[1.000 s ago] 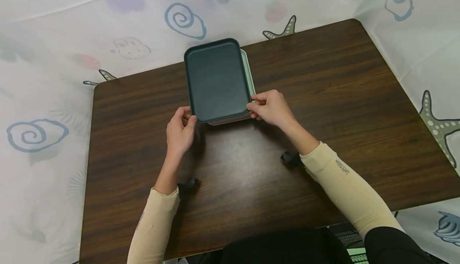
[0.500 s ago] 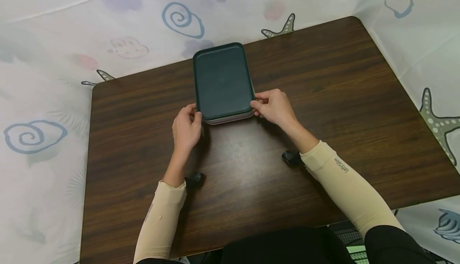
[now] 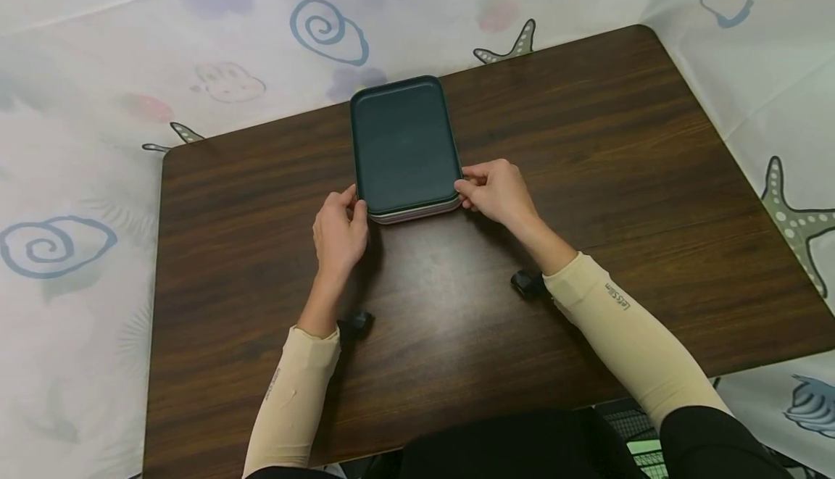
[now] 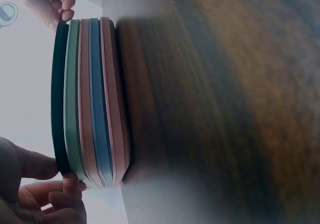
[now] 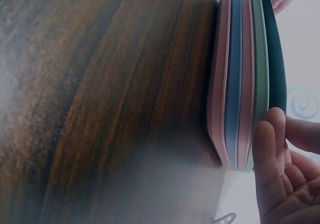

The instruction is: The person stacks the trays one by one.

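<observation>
A dark green rectangular tray (image 3: 406, 146) lies on top of a stack near the table's far edge, lined up with the trays beneath it. Below it, in the left wrist view, come a light green tray (image 4: 72, 99), a pink tray (image 4: 86, 109), a blue tray (image 4: 99, 109) and, lowest, another pink tray (image 4: 114, 109). My left hand (image 3: 341, 232) pinches the dark green tray at its near left corner, thumb on the upper side. At the near right corner my right hand (image 3: 499, 193) pinches the same tray between thumb and fingers.
The stack stands on a dark brown wooden table (image 3: 587, 175). A white printed cloth (image 3: 261, 44) hangs behind the table and along its sides. Black wrist-worn devices (image 3: 527, 283) sit under both forearms.
Both hands brought the dark green tray right and slightly toward me, then down squarely onto the stack. The light green edge that showed at its right is now covered. Lately the hands stay nearly still.
</observation>
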Demonstrator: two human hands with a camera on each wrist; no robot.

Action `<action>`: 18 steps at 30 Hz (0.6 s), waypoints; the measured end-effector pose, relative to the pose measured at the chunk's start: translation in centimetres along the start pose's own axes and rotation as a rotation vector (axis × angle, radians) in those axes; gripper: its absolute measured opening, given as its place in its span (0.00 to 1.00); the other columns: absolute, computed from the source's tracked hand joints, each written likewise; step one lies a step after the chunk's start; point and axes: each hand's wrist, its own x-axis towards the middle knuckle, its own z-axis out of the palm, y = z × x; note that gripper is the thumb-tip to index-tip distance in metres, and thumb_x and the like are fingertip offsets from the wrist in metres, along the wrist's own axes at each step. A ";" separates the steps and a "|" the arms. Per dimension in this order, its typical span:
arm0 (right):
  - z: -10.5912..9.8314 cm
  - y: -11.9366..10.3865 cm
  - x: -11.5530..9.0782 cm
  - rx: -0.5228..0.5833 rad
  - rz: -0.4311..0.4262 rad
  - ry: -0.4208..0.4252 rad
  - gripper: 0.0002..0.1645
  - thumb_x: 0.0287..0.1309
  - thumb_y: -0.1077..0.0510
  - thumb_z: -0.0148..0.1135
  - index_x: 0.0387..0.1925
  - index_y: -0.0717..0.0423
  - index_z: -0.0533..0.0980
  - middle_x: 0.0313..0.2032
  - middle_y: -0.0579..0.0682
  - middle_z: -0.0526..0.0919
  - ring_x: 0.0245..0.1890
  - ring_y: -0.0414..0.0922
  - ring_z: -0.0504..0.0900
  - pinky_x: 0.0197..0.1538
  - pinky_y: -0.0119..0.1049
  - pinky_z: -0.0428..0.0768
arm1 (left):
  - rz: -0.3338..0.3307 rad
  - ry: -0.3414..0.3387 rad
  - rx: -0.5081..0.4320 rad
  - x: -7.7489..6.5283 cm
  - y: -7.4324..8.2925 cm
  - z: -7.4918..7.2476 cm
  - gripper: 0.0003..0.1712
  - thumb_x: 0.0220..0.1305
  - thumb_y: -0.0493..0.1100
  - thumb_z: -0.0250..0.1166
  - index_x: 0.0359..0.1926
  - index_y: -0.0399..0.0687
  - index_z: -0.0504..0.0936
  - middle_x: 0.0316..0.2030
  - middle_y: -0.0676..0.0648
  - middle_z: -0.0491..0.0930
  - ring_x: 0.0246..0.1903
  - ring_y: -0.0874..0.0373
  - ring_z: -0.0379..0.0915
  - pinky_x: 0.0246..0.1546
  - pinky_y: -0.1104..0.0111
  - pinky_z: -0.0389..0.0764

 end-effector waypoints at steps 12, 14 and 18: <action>0.0 0.2 0.1 -0.007 0.015 0.010 0.20 0.62 0.59 0.66 0.54 0.63 0.80 0.30 0.52 0.87 0.29 0.51 0.87 0.29 0.31 0.81 | -0.005 -0.002 -0.023 -0.5 -0.2 0.4 0.22 0.70 0.41 0.58 0.62 0.38 0.76 0.34 0.44 0.75 0.21 0.53 0.65 0.25 0.61 0.65; 0.0 0.2 0.1 -0.006 0.016 0.010 0.20 0.61 0.59 0.66 0.54 0.63 0.80 0.30 0.52 0.87 0.29 0.51 0.87 0.29 0.31 0.81 | -0.003 -0.007 -0.021 -0.6 -0.1 0.5 0.23 0.70 0.41 0.58 0.62 0.37 0.76 0.35 0.44 0.75 0.21 0.53 0.65 0.25 0.61 0.65; 0.0 0.2 0.1 -0.007 0.017 0.010 0.20 0.61 0.59 0.67 0.54 0.63 0.80 0.30 0.52 0.87 0.29 0.51 0.87 0.30 0.31 0.81 | 0.005 -0.019 -0.013 -0.8 -0.1 0.5 0.24 0.71 0.42 0.57 0.64 0.37 0.74 0.36 0.44 0.75 0.22 0.54 0.64 0.24 0.60 0.66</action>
